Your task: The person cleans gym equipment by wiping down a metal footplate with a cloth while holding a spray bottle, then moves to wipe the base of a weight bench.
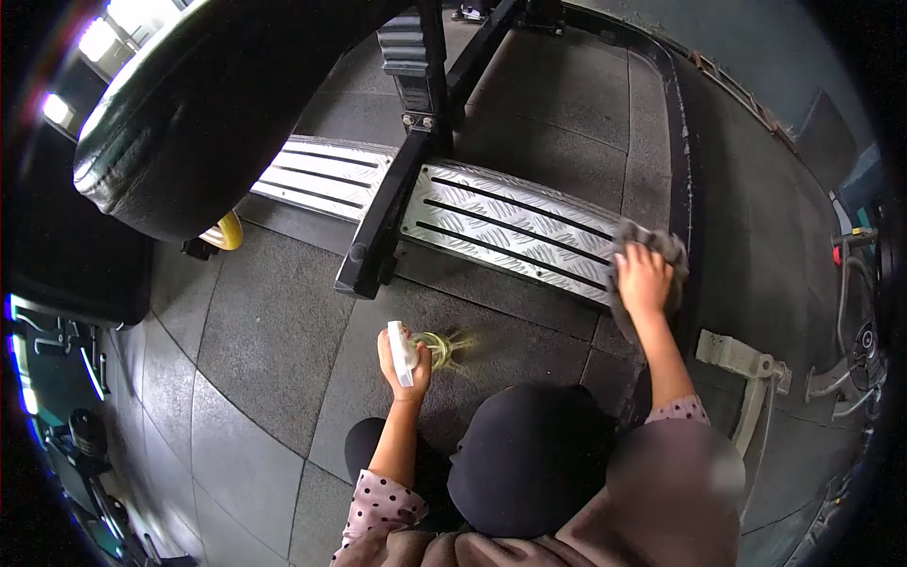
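Observation:
My left hand point(404, 364) is wrapped round the neck of a spray bottle with a white trigger head point(402, 353) and a clear, yellowish body point(435, 351). It is held above the floor tiles, in front of my knees. Under my right hand point(645, 280) is a bunched grey-brown cloth point(673, 255), pressed onto the right end of a silver diamond-plate footplate point(510, 225) with long black strips. The fingers of that hand bend over the cloth. Part of the cloth hangs down past the plate's edge.
A black steel beam point(378, 227) divides the footplate from a second silver plate point(326, 178) on its left. A large black pad point(208, 113) looms at upper left. To the right stand a curved black frame rail point(682, 161) and a pale metal bracket point(742, 359). Dark rubber tiles point(255, 350) cover the floor.

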Motion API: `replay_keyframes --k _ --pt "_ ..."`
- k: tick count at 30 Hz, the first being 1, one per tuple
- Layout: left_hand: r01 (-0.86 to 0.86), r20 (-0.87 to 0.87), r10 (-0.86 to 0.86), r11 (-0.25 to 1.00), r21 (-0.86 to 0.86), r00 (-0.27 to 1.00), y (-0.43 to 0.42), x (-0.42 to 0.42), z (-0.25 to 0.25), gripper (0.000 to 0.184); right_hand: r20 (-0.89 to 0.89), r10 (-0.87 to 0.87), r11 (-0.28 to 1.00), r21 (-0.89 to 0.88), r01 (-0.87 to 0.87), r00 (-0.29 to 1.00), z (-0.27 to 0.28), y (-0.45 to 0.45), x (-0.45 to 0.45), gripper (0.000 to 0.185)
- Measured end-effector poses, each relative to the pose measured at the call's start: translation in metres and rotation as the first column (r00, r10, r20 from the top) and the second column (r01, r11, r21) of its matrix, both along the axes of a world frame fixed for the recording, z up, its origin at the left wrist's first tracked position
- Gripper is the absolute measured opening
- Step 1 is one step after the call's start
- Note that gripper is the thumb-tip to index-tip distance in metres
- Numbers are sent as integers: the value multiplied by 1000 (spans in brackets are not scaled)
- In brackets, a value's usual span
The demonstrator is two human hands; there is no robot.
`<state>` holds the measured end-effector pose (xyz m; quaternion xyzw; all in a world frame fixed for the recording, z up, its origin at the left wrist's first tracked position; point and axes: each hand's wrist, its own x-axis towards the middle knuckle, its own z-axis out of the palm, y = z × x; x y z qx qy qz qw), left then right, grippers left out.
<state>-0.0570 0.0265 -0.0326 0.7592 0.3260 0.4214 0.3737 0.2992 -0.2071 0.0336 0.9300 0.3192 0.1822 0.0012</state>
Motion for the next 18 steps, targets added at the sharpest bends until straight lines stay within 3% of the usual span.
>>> replay_keyframes --k 4,7,9,10,12,18 --pt "8 -33 -5 994 107 999 2 3 0 41 -6 -140 990 -19 140 990 1 -46 15 31" --pt "2 -40 3 991 133 999 2 6 2 40 -53 -48 965 257 60 997 -10 -35 19 32" --pt "-7 -32 11 992 130 999 3 7 5 40 -101 237 900 399 -179 966 -18 -8 -14 28" --pt "-8 -34 12 992 125 999 1 6 6 40 -45 358 885 333 -324 932 -27 11 -32 31" --pt "-12 -35 16 992 126 999 0 8 6 40 -58 449 874 239 -424 892 -43 53 -60 38" --pt "6 -72 4 990 137 997 2 3 -5 47 17 679 688 332 -645 734 -57 213 -79 38"
